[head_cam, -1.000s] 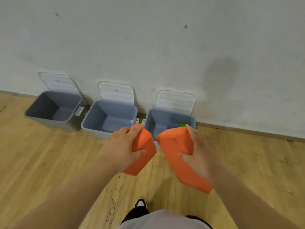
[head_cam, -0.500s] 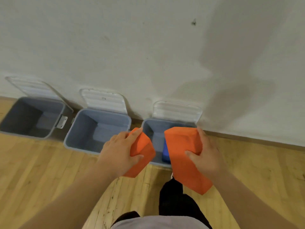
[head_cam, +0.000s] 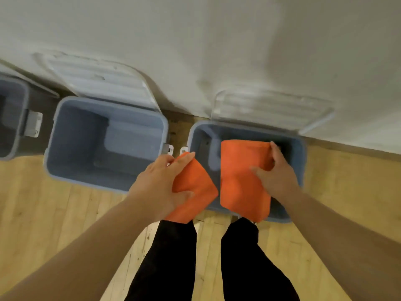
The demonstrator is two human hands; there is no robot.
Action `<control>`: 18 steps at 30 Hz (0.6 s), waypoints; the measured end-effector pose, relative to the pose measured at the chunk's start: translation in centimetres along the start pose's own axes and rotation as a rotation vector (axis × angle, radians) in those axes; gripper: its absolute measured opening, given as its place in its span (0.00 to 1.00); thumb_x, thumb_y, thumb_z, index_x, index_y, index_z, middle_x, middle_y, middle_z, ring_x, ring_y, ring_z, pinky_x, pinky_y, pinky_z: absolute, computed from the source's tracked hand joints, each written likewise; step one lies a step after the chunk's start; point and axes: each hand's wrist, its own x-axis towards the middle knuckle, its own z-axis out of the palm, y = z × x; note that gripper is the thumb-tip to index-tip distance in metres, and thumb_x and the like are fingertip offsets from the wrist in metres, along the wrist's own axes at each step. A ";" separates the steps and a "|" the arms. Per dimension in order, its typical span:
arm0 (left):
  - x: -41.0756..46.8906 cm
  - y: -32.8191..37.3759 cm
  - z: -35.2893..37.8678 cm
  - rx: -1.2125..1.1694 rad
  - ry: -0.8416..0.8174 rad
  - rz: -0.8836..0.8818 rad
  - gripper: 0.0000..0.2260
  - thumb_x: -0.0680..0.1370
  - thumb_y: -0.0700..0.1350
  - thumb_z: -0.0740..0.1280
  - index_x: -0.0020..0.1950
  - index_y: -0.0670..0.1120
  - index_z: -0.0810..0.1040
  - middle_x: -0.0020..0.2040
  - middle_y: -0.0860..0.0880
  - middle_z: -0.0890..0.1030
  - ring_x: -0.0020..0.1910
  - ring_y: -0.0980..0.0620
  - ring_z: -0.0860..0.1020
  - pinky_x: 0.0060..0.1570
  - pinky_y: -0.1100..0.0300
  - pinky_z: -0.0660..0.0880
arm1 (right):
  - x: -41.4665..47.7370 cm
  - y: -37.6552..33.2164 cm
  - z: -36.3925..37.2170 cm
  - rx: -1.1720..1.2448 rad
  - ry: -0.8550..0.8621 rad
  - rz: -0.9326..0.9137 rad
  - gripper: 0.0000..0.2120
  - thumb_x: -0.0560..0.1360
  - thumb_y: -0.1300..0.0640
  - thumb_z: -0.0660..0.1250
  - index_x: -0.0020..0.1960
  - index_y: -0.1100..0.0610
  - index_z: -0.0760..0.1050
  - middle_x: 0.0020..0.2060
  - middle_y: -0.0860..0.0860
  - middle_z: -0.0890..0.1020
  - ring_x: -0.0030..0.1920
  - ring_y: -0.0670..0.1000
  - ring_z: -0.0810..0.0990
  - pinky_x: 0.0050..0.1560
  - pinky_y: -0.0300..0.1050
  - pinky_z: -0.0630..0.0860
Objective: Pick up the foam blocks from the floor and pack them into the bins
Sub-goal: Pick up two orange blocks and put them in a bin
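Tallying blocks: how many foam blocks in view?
2. Left orange block in the left hand, at the edge of the right bin; right orange block in the right hand, over that bin. More may be hidden inside.

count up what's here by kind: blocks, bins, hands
orange foam blocks: 2
grey bins: 3, the leftmost cut off by the frame edge
hands: 2, each gripping one block
total: 7
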 end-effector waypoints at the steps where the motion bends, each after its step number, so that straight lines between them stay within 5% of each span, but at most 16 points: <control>1: 2.0 -1.5 0.8 -0.014 -0.029 -0.002 0.40 0.76 0.64 0.69 0.75 0.74 0.41 0.72 0.60 0.60 0.66 0.52 0.68 0.60 0.53 0.72 | 2.6 0.6 2.3 0.027 -0.016 0.024 0.47 0.75 0.48 0.76 0.83 0.42 0.50 0.78 0.48 0.67 0.75 0.53 0.69 0.70 0.46 0.66; 9: 10.8 -9.9 4.9 -0.140 -0.172 -0.013 0.37 0.77 0.59 0.71 0.77 0.74 0.49 0.72 0.63 0.63 0.60 0.56 0.67 0.55 0.54 0.69 | 15.1 4.8 15.2 0.019 -0.285 0.203 0.48 0.75 0.48 0.76 0.84 0.53 0.50 0.81 0.55 0.60 0.79 0.54 0.62 0.73 0.44 0.62; 15: 13.6 -9.6 5.7 -0.332 -0.268 -0.015 0.34 0.78 0.56 0.72 0.76 0.74 0.56 0.69 0.64 0.66 0.63 0.53 0.71 0.61 0.47 0.74 | 7.6 5.0 15.5 0.352 -0.757 0.156 0.53 0.69 0.57 0.81 0.80 0.34 0.52 0.76 0.44 0.63 0.75 0.45 0.65 0.76 0.52 0.66; 18: 14.9 -8.3 6.3 -0.520 -0.299 -0.015 0.30 0.78 0.54 0.72 0.70 0.79 0.61 0.65 0.67 0.71 0.60 0.55 0.75 0.59 0.50 0.76 | 6.4 5.5 14.7 0.386 -0.791 0.099 0.53 0.67 0.55 0.83 0.79 0.32 0.54 0.77 0.45 0.67 0.73 0.45 0.71 0.74 0.55 0.70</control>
